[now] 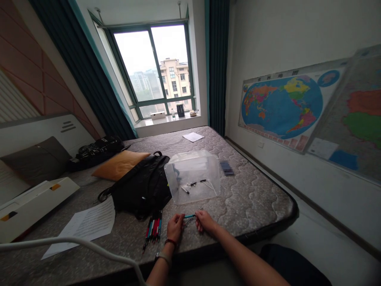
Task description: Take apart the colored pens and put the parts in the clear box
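The person's two hands meet low over the near edge of the bed [253,198], with the blue pen [189,216] held level between them, lying along a nine-to-three line. The left hand [176,225] comes up from seven o'clock, its grip closed to a pinch, thumb and fingers on the pen's nine o'clock end; a dark red bracelet [170,241] and a pale band [164,257] circle that wrist. The right hand [203,221] reaches in from four o'clock, forearm slanting, its grip likewise closed on the three o'clock end, with the lower fingers curled under.

From the hands, a row of pens [153,227] lies near at nine o'clock, a black bag [139,184] at ten, and a clear box [218,174] at twelve, tipped with its opening toward the person and a few loose pens [185,190] inside.
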Tool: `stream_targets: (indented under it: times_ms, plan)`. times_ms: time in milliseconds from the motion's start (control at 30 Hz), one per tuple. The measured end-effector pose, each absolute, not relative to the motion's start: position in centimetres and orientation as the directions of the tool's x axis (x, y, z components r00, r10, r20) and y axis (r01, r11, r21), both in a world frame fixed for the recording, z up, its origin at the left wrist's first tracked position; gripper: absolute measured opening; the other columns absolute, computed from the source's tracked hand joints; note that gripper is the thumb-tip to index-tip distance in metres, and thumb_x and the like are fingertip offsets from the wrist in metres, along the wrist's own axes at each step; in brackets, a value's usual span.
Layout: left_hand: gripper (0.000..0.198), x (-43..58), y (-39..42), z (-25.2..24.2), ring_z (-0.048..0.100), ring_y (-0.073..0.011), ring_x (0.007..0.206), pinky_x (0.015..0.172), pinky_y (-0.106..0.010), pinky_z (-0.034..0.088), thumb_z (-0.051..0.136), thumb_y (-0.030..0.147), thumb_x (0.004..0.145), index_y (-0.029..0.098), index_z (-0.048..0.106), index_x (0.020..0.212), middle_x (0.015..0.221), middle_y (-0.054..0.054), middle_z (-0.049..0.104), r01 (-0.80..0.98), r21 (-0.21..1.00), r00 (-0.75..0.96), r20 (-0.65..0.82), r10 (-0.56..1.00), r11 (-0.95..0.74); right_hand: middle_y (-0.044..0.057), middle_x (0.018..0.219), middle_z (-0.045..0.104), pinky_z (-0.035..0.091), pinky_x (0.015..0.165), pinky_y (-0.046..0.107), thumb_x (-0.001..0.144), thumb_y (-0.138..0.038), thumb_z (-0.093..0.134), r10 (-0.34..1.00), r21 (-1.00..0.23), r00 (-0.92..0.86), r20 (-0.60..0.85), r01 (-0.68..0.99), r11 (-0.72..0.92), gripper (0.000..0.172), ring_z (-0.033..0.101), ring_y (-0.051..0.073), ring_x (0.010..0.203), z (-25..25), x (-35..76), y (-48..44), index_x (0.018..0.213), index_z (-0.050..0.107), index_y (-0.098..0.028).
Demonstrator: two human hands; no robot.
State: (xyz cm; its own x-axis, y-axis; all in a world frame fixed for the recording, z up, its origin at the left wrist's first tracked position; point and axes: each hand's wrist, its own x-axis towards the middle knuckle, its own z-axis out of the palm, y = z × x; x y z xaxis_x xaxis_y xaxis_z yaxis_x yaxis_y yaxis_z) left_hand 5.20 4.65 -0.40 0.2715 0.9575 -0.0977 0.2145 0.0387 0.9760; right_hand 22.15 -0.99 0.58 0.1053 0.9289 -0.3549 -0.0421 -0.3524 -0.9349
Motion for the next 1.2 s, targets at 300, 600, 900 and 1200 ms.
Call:
stream_targets:
  times_ms: [300, 600, 900, 1200]
  plan:
    - [0.065, 5.9, 5.0, 0.2, 0.045, -0.0125, 0.044, 0.049, -0.025, 0.034, 0.048, 0.081, 0.071, 0.019, 0.052, 0.051, 0.040, 0.004, 0.044, 0.338, 0.941, 0.127, -0.077, 0.989, 0.030, -0.007, 0.056, 0.053, 0.032, 0.035, 0.017, 0.097, -0.033, 0.035, 0.950, -0.952, 0.069, -0.303, 0.016, -0.305, 0.021, 0.049, 0.007, 0.035, -0.1, 22.0, -1.0, 0.081, 0.042, -0.021]
    - [0.062, 6.3, 5.2, -0.1, 0.044, -0.0132, 0.041, 0.046, -0.025, 0.032, 0.046, 0.077, 0.071, 0.019, 0.055, 0.051, 0.038, 0.004, 0.042, 0.368, 0.928, 0.044, -0.075, 0.996, 0.054, -0.008, 0.059, 0.052, 0.031, 0.036, 0.018, 0.097, -0.036, 0.041, 0.957, -0.961, 0.094, -0.274, 0.000, -0.275, 0.016, 0.047, 0.007, 0.035, 0.2, 21.9, -1.3, 0.088, 0.038, -0.023]
    - [0.057, 6.2, 5.8, -0.6, 0.045, -0.0140, 0.041, 0.046, -0.025, 0.033, 0.046, 0.071, 0.073, 0.019, 0.055, 0.050, 0.037, 0.002, 0.044, 0.395, 0.917, 0.040, -0.084, 0.996, 0.062, -0.010, 0.059, 0.050, 0.031, 0.035, 0.017, 0.093, -0.035, 0.045, 0.964, -0.971, 0.117, -0.240, -0.016, -0.239, 0.015, 0.046, 0.006, 0.035, -0.3, 22.0, -1.3, 0.090, 0.039, -0.023]
    - [0.054, 6.1, 5.5, -0.3, 0.045, -0.0132, 0.042, 0.046, -0.024, 0.032, 0.050, 0.068, 0.074, 0.019, 0.053, 0.050, 0.040, 0.004, 0.043, 0.388, 0.921, 0.078, -0.066, 0.995, 0.030, -0.004, 0.071, 0.064, 0.041, 0.036, 0.018, 0.091, -0.034, 0.047, 0.935, -0.937, 0.090, -0.342, -0.114, -0.331, 0.015, 0.057, 0.009, 0.038, 0.0, 22.3, -1.1, 0.094, 0.041, -0.021]
